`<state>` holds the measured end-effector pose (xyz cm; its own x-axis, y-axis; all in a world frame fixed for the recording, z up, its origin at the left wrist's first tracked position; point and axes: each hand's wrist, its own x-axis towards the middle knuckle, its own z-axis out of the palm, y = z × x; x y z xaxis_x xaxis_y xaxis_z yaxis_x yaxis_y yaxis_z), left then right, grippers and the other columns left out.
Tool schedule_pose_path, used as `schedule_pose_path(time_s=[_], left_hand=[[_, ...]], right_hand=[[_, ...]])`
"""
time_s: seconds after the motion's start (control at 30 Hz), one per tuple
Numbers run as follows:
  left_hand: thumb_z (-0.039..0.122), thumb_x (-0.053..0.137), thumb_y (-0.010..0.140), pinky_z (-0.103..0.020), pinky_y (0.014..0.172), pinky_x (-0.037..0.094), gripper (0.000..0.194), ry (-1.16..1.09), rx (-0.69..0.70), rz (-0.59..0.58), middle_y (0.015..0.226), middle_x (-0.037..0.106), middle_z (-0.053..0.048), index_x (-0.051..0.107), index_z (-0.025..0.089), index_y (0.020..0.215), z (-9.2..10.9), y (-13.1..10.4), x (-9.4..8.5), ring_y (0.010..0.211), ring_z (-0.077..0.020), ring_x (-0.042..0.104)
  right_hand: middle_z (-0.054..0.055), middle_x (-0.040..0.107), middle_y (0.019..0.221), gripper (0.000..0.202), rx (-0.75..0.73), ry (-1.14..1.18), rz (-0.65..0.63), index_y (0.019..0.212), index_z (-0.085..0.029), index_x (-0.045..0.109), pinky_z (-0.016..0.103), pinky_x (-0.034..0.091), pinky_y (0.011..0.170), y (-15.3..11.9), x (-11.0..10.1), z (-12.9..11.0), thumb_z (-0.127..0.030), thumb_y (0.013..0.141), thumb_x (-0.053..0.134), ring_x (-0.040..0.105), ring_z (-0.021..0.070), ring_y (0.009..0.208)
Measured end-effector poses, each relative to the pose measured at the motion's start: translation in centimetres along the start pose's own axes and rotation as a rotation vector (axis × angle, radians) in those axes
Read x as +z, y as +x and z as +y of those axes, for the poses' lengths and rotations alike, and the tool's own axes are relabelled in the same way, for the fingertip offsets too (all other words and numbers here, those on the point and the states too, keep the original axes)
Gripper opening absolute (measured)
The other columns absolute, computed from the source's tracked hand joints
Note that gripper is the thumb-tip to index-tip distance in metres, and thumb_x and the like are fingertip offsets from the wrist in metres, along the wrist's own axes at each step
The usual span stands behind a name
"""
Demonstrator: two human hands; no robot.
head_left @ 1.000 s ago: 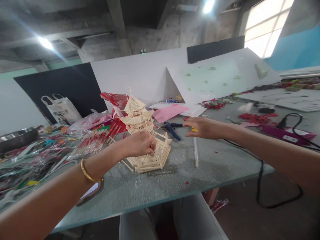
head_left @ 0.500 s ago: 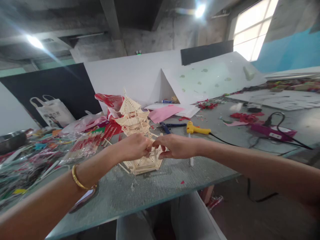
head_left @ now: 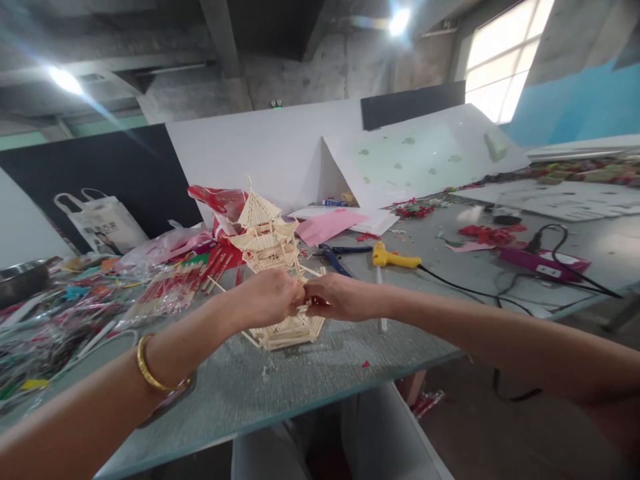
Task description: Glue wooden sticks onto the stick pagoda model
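Observation:
A pale wooden stick model of a tiered pagoda [head_left: 267,247] stands upright on the grey table, pointed roof on top. In front of its lower tier my left hand [head_left: 277,297] is closed, fingers curled, with a gold bracelet on that wrist. Meeting it from the right, my right hand [head_left: 337,297] has its fingers bent together at the model's lower part. The fingertips of both hands nearly touch. Whatever they pinch is hidden or too small to make out. The model's broad base [head_left: 290,333] shows below the hands.
Right of the model lie a yellow glue gun [head_left: 397,257] with a black cord and blue-handled pliers [head_left: 335,259]. Pink paper [head_left: 330,227] is behind. Plastic-wrapped sticks [head_left: 170,287] and clutter cover the left side. A purple box [head_left: 545,263] sits right. The table's front edge [head_left: 300,413] is near my legs.
My right hand's fingers have closed in and moved slightly toward my left hand. My left hand has hardly moved, and the model stays in place.

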<state>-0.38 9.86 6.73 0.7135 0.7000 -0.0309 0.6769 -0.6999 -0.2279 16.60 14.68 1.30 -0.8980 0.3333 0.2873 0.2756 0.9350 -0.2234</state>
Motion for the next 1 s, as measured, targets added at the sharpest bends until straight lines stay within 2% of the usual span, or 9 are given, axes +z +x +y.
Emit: schedule_pose_path(time_s=[0.2, 0.7, 0.87, 1.0], left_hand=[[0.013, 0.052, 0.078, -0.021, 0.048, 0.029, 0.019, 0.028, -0.003, -0.016, 0.057, 0.063, -0.002, 0.063, 0.013, 0.062, -0.1, 0.1, 0.1, 0.051, -0.0097, 0.052], [0.016, 0.05, 0.079, -0.024, 0.05, 0.033, 0.019, 0.145, -0.003, 0.02, 0.063, 0.067, -0.004, 0.064, 0.015, 0.066, 0.0, 0.1, 0.8, 0.059, -0.0148, 0.06], [0.017, 0.05, 0.079, -0.024, 0.048, 0.033, 0.019, 0.162, -0.019, 0.028, 0.062, 0.066, -0.004, 0.063, 0.015, 0.065, 0.0, 0.0, 0.8, 0.058, -0.0158, 0.06], [0.017, 0.049, 0.079, -0.023, 0.048, 0.033, 0.019, 0.137, -0.017, 0.026, 0.062, 0.066, -0.004, 0.062, 0.015, 0.064, -0.1, -0.1, 1.0, 0.059, -0.0162, 0.061]], right_hand=[[0.003, 0.057, 0.072, 0.011, -0.032, -0.021, 0.014, 0.087, -0.011, 0.058, 0.021, 0.036, 0.059, 0.0, 0.2, 0.3, -0.018, 0.081, 0.05, 0.049, 0.0102, 0.062], [0.001, 0.056, 0.069, 0.007, 0.027, 0.014, -0.007, 0.083, -0.013, 0.056, 0.02, 0.034, 0.057, -0.1, 0.0, 0.0, -0.016, 0.079, 0.052, 0.047, 0.0088, 0.059], [0.003, 0.056, 0.074, 0.007, 0.067, -0.018, 0.033, 0.082, -0.012, 0.055, 0.021, 0.035, 0.057, -0.3, -0.3, -0.7, -0.016, 0.076, 0.056, 0.047, 0.0097, 0.061], [0.004, 0.055, 0.076, 0.008, 0.026, -0.05, 0.061, 0.083, -0.012, 0.055, 0.023, 0.037, 0.062, -0.3, -0.5, -1.0, -0.017, 0.077, 0.057, 0.047, 0.0114, 0.064]])
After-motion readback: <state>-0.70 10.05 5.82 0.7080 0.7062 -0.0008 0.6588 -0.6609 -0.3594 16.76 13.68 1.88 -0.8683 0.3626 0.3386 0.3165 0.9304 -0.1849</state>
